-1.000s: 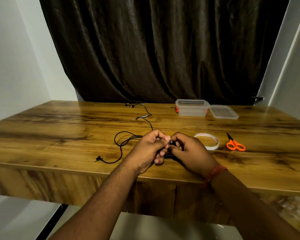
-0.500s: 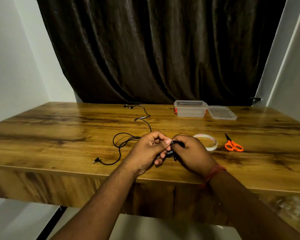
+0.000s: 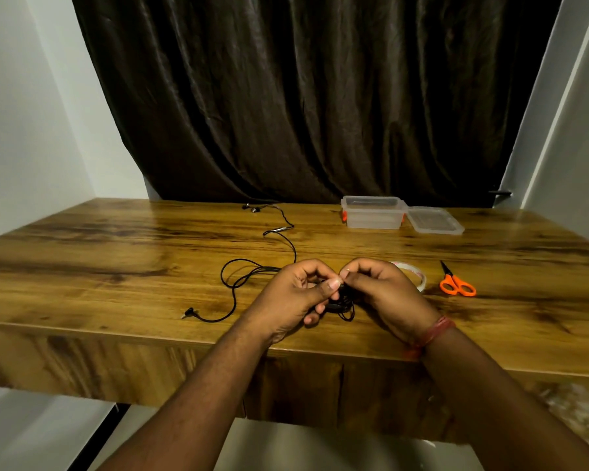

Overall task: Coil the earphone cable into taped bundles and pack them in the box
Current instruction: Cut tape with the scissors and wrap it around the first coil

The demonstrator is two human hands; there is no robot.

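- Hands at the near edge of the wooden table (image 3: 116,253): I see the left hand (image 3: 286,297) and the right hand (image 3: 385,290) brought together, fingertips almost meeting.
- Left hand: the fingers are curled, and thumb and forefinger pinch a small coiled bundle (image 3: 342,304) of black cable held between the two hands.
- Right hand: the fingers are curled as well, the thumb and forefinger tips pinching at the top of the same bundle; I cannot tell whether tape is held there. A red thread band (image 3: 434,331) circles this wrist.
- Bundle: a few black loops hang below the fingers, just above the table surface.
- Earphone cable (image 3: 252,270): the loose part runs left from the left hand, forms an open loop on the table and ends in an angled plug (image 3: 188,313) near the front edge. Another length runs toward the far edge, past an inline remote (image 3: 279,229), to the earbuds (image 3: 251,208) lying near the curtain (image 3: 303,96).
- Tape roll (image 3: 417,277): lies flat just behind the right hand, partly hidden by it.
- Orange-handled scissors (image 3: 456,285): lie to the right of the tape roll, apart from it.
- Clear plastic box (image 3: 373,215): stands open at the far side of the table, its lid (image 3: 434,220) lying beside it on the right, touching it.
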